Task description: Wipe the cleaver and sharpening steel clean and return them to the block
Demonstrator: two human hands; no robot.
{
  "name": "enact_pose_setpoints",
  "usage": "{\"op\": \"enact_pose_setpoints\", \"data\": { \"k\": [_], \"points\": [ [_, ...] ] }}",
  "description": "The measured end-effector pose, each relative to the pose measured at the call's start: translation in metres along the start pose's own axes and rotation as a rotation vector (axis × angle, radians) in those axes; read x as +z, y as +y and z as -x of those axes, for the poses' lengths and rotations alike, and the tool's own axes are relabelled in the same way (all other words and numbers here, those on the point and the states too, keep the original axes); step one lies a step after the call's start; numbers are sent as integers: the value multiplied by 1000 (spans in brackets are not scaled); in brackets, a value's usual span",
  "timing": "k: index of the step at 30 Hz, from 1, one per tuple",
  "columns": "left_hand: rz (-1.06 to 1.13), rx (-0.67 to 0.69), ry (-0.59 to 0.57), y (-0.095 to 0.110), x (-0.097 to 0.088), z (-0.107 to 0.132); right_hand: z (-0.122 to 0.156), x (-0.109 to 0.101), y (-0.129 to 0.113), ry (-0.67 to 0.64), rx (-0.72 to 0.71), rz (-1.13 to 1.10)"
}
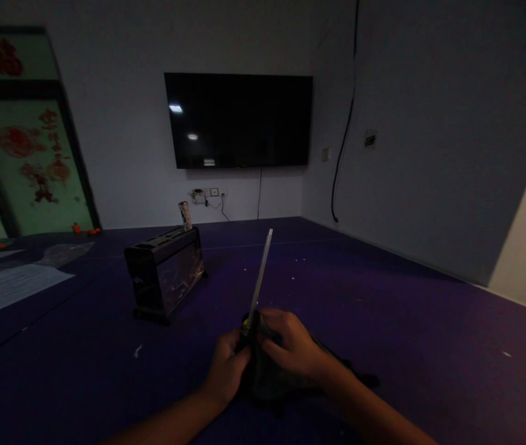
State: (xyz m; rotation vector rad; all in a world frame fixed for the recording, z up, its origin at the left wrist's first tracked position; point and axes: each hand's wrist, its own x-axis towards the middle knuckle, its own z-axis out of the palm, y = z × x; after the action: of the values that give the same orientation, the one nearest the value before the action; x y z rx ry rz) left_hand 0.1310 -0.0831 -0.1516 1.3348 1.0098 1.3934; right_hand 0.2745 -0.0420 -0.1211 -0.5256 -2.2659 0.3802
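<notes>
Near the bottom centre, a long, thin pale rod (pixel 261 272) points up and slightly right, with a small yellow and black part at its base. My left hand (pixel 228 368) is closed around the dark base of this rod. Dark cloth-like material (pixel 276 380) hangs and spreads below both hands, its kind hard to make out in the dim light. My right hand (pixel 293 346) is closed, pinching the dark material just right of the rod's base. The fingertips of both hands are partly hidden.
A black box-shaped appliance (pixel 165 272) stands on the purple floor (pixel 383 321), a patterned cylinder (pixel 185 216) on top. White paper (pixel 16 285) and clear plastic (pixel 65 252) lie left. A television (pixel 239 120) hangs on the back wall; a black cable (pixel 347 123) hangs right.
</notes>
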Motion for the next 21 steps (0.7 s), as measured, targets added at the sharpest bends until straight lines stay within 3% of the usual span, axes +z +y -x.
{"op": "enact_pose_setpoints", "data": {
  "k": [21],
  "points": [
    [108,-66,60,-2,-2,-5,0,2,1,40,12,-39]
  ]
}}
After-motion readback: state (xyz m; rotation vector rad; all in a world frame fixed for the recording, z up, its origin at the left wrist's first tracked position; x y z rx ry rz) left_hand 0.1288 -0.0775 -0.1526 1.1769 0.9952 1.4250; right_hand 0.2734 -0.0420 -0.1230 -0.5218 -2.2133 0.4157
